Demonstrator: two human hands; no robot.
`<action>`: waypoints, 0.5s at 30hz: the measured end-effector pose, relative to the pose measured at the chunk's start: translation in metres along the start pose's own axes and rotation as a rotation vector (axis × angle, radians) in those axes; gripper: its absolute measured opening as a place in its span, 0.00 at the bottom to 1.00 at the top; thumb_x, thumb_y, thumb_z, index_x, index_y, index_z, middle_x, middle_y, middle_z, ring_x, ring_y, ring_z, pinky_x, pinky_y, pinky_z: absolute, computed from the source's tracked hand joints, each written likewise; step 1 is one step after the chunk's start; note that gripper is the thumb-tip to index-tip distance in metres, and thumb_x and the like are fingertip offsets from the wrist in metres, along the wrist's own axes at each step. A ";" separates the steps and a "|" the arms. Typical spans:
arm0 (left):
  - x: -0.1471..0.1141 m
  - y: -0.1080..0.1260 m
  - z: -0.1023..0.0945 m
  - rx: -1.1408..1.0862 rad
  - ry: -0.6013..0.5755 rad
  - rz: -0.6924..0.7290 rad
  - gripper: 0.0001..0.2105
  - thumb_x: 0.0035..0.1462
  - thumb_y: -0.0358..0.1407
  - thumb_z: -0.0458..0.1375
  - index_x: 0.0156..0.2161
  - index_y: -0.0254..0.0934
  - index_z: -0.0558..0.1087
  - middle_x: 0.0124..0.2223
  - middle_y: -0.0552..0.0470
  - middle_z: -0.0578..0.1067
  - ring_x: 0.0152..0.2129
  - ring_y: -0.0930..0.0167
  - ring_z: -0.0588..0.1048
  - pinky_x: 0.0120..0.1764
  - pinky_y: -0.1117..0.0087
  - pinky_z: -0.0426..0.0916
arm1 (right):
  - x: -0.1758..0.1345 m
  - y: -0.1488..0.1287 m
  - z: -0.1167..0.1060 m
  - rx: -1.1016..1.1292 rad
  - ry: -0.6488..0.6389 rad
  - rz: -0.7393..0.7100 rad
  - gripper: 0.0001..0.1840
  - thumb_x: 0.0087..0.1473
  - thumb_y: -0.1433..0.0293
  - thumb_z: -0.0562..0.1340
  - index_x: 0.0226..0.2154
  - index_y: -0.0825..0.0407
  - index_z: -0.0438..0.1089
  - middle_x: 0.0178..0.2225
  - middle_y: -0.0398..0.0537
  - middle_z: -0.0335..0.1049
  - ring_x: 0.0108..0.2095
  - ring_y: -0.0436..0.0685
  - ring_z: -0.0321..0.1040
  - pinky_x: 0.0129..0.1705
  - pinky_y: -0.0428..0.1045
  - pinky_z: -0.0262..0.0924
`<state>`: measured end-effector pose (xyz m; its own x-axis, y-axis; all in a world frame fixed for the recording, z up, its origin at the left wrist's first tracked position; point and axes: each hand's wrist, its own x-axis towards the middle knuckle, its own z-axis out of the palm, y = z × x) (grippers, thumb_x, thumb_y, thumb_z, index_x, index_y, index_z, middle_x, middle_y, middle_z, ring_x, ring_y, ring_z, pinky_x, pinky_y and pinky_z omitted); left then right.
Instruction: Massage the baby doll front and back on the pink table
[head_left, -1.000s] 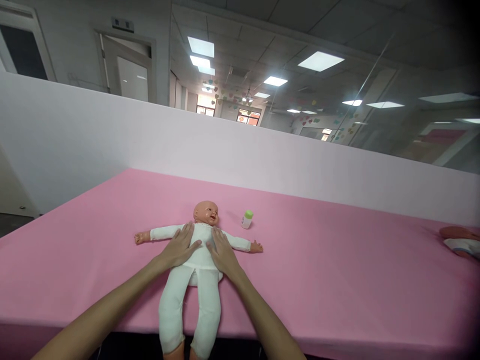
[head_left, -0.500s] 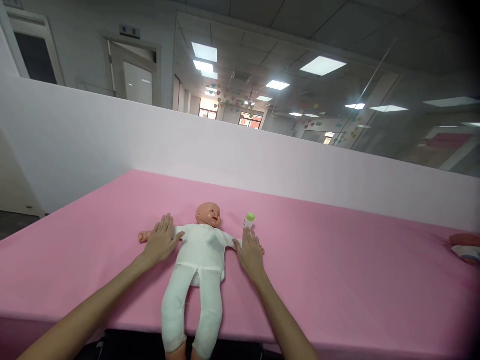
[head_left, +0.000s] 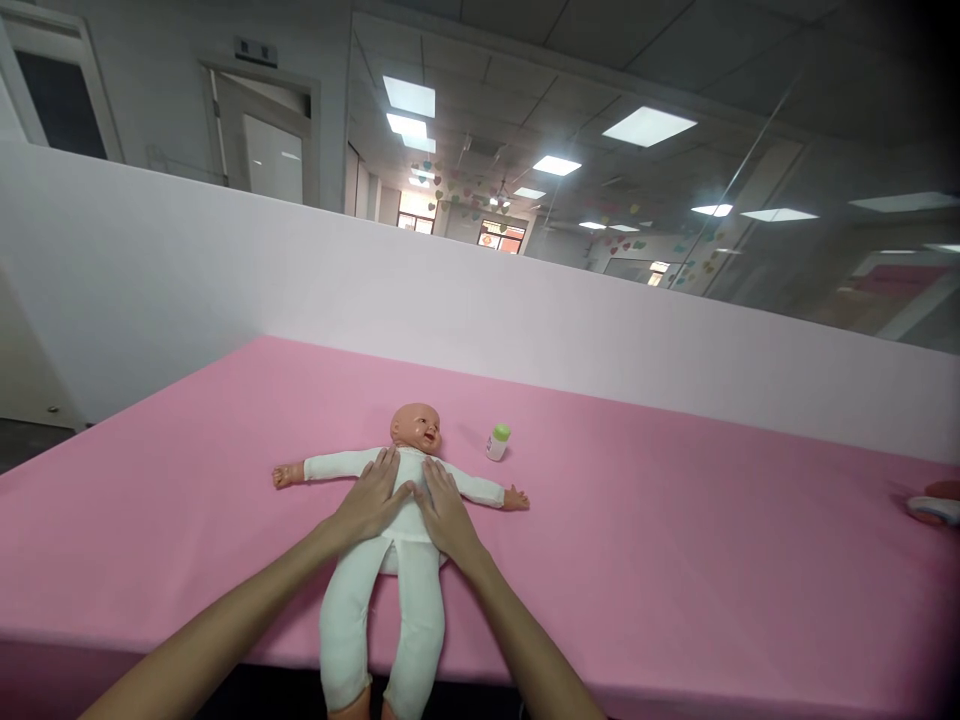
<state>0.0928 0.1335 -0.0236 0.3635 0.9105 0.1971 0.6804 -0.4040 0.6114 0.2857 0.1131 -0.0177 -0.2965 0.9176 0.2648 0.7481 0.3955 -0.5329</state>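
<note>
A baby doll (head_left: 409, 515) in a white cloth suit lies on its back, arms spread wide, head at the far end and feet over the near edge. My left hand (head_left: 375, 497) rests flat on the left side of its chest, fingers pointing to the neck. On the right side of the chest lies my right hand (head_left: 444, 508), also flat. The two thumbs come close together at the middle of the chest. Beyond the doll's right-hand arm stands a small white bottle (head_left: 496, 443) with a green cap, apart from both hands.
A pink padded table (head_left: 675, 560) carries the doll. Behind it runs a low white wall (head_left: 450, 300) with a glass pane (head_left: 570, 220) above. At the far right edge lies a partly cut-off object (head_left: 934, 510), white and reddish.
Both hands have moved inward, from the doll's outstretched arms onto its chest. The doll's sleeves now show uncovered. The bottle stays in place.
</note>
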 end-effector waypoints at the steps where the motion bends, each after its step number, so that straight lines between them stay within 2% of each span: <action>1: -0.001 -0.004 -0.003 0.008 -0.006 -0.016 0.43 0.69 0.61 0.37 0.76 0.28 0.47 0.77 0.36 0.41 0.74 0.53 0.39 0.71 0.45 0.40 | 0.000 0.003 -0.001 -0.013 0.008 -0.005 0.43 0.71 0.45 0.41 0.73 0.57 0.51 0.75 0.56 0.45 0.75 0.64 0.40 0.75 0.65 0.37; 4: -0.006 -0.018 -0.010 0.029 0.008 -0.046 0.44 0.69 0.62 0.37 0.76 0.29 0.47 0.76 0.35 0.42 0.74 0.52 0.41 0.71 0.46 0.43 | -0.003 0.015 -0.006 -0.059 0.028 0.004 0.41 0.71 0.46 0.42 0.73 0.55 0.52 0.74 0.57 0.48 0.74 0.64 0.44 0.74 0.65 0.40; 7: -0.013 -0.038 -0.015 0.094 0.029 -0.067 0.42 0.69 0.61 0.37 0.75 0.28 0.50 0.76 0.34 0.48 0.73 0.53 0.46 0.71 0.48 0.45 | -0.008 0.033 -0.014 -0.149 0.051 0.048 0.38 0.72 0.48 0.43 0.73 0.53 0.53 0.73 0.57 0.52 0.73 0.65 0.49 0.73 0.65 0.41; 10: -0.023 -0.053 -0.023 0.248 0.076 -0.072 0.40 0.69 0.59 0.38 0.73 0.29 0.55 0.75 0.36 0.53 0.73 0.53 0.49 0.71 0.47 0.43 | -0.016 0.054 -0.027 -0.321 0.075 0.091 0.36 0.72 0.51 0.45 0.69 0.56 0.61 0.69 0.60 0.60 0.70 0.69 0.55 0.72 0.66 0.42; 13: -0.032 -0.063 -0.041 0.416 0.174 -0.071 0.36 0.68 0.58 0.42 0.69 0.35 0.63 0.74 0.38 0.59 0.72 0.51 0.53 0.70 0.45 0.42 | -0.026 0.075 -0.047 -0.480 0.113 0.142 0.33 0.72 0.55 0.45 0.64 0.57 0.67 0.66 0.62 0.65 0.68 0.72 0.56 0.71 0.68 0.41; 15: -0.039 -0.069 -0.060 0.489 0.227 -0.111 0.34 0.66 0.59 0.46 0.66 0.38 0.67 0.72 0.37 0.63 0.70 0.49 0.57 0.69 0.44 0.45 | -0.034 0.088 -0.063 -0.533 0.175 0.204 0.32 0.73 0.59 0.44 0.63 0.60 0.67 0.65 0.65 0.66 0.67 0.71 0.58 0.68 0.65 0.46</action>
<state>-0.0065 0.1313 -0.0272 0.1637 0.9242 0.3451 0.9429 -0.2494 0.2208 0.3987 0.1141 -0.0231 -0.0472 0.9347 0.3522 0.9878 0.0960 -0.1222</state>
